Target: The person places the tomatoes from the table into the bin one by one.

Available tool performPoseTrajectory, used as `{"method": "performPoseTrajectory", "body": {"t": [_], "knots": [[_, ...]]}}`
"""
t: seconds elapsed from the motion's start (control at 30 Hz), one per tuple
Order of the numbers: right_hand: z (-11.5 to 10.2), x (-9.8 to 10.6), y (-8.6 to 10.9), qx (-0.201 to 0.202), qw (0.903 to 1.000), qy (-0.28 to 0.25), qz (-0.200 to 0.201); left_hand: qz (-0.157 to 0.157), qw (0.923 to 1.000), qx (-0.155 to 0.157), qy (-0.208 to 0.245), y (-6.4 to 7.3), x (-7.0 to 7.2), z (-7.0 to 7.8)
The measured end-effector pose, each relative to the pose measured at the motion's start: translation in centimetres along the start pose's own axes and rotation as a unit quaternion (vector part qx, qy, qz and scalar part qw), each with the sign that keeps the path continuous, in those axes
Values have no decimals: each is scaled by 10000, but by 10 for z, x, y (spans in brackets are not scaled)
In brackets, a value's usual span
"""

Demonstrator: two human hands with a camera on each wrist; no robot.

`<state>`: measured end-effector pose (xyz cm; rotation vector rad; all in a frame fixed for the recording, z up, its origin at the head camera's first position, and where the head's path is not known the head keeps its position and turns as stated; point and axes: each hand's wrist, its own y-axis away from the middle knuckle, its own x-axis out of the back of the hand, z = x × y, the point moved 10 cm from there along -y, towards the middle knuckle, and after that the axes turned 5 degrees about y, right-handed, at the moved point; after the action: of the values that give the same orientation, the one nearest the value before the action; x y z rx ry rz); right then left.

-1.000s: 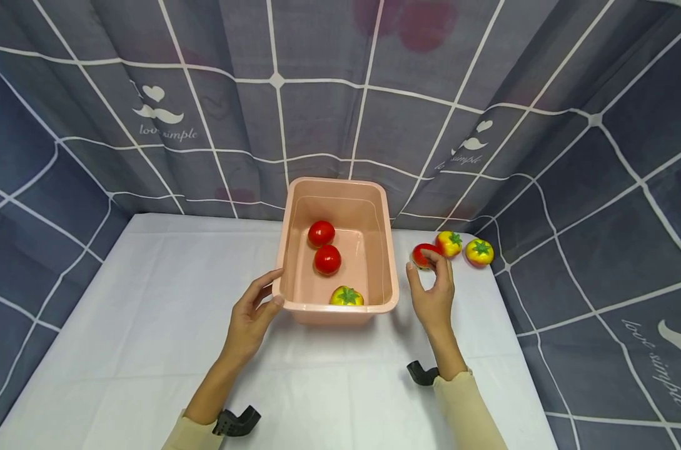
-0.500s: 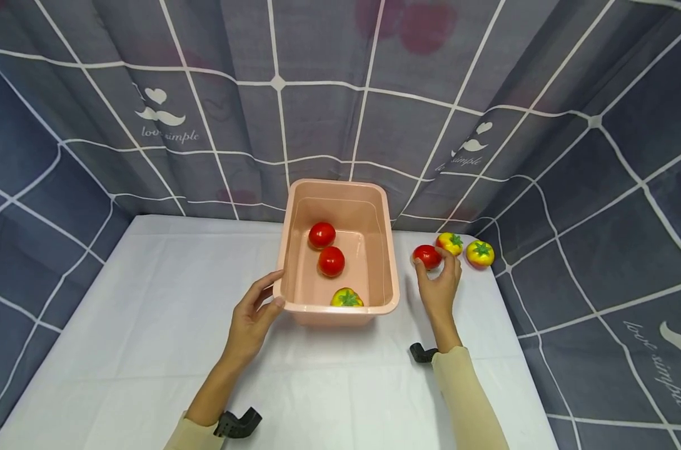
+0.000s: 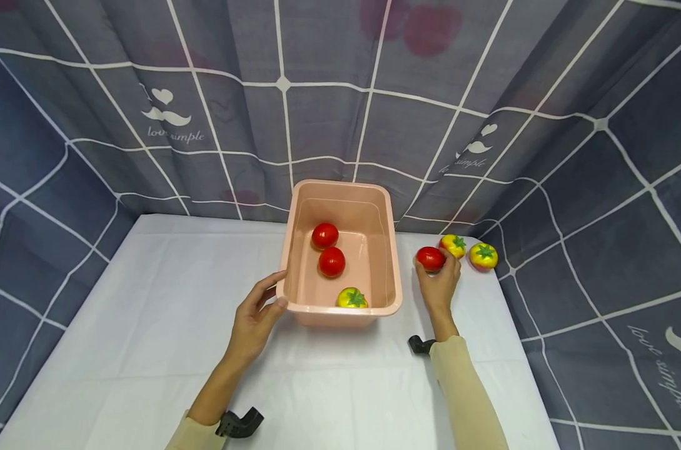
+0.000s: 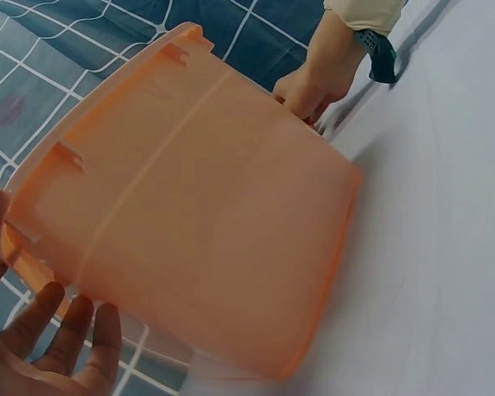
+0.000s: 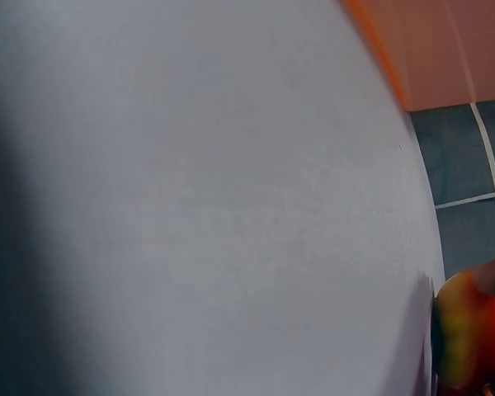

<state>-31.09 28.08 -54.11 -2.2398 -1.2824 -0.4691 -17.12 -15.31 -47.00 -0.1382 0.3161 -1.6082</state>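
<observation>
A pink plastic bin (image 3: 395,269) stands on the white-covered table. My left hand (image 3: 254,319) grips its near left corner, thumb and fingers at the rim; the left wrist view shows the fingers (image 4: 62,330) against the bin's side. Inside are two red tomatoes, one farther back (image 3: 325,235) and one nearer (image 3: 331,262), and a yellow tomato with a green leafy top (image 3: 352,298), partly hidden by the front rim. Right of the bin, my right hand (image 3: 440,289) pinches another red tomato (image 3: 431,258) between thumb and fingers. In the right wrist view this tomato (image 5: 460,330) shows a yellow part.
Just behind the right hand lie two yellow-and-red tomatoes with green tops, one closer (image 3: 451,245) and one at the table's right edge (image 3: 483,256). A grey checked curtain (image 3: 329,125) hangs around the back and sides, close behind the bin.
The right hand has closed its thumb and fingers around the red tomato, which shows more fully now. The nearer red tomato in the bin has shifted slightly right. The left hand stays at the rim.
</observation>
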Motion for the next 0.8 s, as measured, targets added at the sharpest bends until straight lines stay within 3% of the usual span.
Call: {"method": "performPoseTrajectory", "body": {"t": [0.8], "knots": [[4, -2, 1, -154, 9996, 129, -178, 7, 10000, 55, -76, 0, -1, 1]]}}
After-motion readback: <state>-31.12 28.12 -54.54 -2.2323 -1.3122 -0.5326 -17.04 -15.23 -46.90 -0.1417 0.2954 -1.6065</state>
